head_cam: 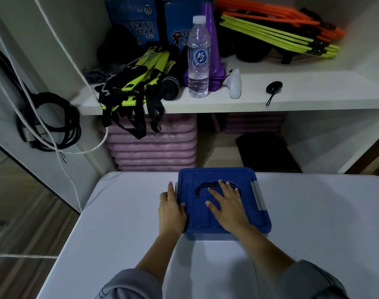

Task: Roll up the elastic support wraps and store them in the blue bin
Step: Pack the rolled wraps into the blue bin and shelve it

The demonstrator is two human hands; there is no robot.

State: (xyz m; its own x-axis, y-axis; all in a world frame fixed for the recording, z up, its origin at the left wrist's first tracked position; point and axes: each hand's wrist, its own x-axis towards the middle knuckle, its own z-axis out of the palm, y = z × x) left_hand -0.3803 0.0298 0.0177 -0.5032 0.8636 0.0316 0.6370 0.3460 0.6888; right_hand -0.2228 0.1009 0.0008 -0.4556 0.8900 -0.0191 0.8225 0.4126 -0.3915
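The blue bin (pixel 210 235) sits at the middle of the surface's (pixel 119 212) far edge. Its lid (pixel 205 176) is closed, so you cannot tell what is inside. Your right hand (pixel 229 207) lies flat on the lid, fingers straight and spread, grasping nothing. Your left hand (pixel 171 209) rests against the bin's left side, fingers straight, thumb on the lid's rim. Beyond, a water bottle (pixel 198 59) stands on the shelf (pixel 292 98).

sports-gear storage closet, white shelf (pixel 270 98) with purple cones (pixel 208 29), folded hurdles (pixel 277 37), stacked pink mats (pixel 152 147) below
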